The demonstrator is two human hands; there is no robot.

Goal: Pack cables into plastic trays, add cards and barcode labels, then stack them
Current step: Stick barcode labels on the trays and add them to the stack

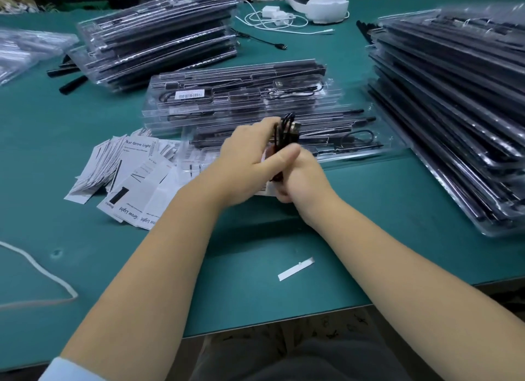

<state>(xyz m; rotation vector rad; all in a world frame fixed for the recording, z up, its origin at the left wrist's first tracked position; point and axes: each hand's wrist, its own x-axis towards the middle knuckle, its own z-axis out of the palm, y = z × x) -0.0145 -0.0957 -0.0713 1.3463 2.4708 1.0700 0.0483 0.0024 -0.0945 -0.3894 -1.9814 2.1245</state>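
Observation:
Both hands meet over the middle of the green table. My left hand [250,164] and my right hand [301,179] together grip a coiled black cable [285,133], whose loops stick up above the fingers. Just behind them lies an open clear plastic tray [355,150] with black parts in it. A short stack of filled trays [241,96] sits behind that, the top one bearing a barcode label [189,94]. White printed cards [133,170] are fanned out to the left of my hands. A white slip shows under my right hand.
Tall stacks of filled trays stand at the far left [159,36] and along the right [454,110]. A white charger and cable [274,15] lie at the back. A white label backing strip [296,268] lies near the table's front edge, a white cord [39,270] at left.

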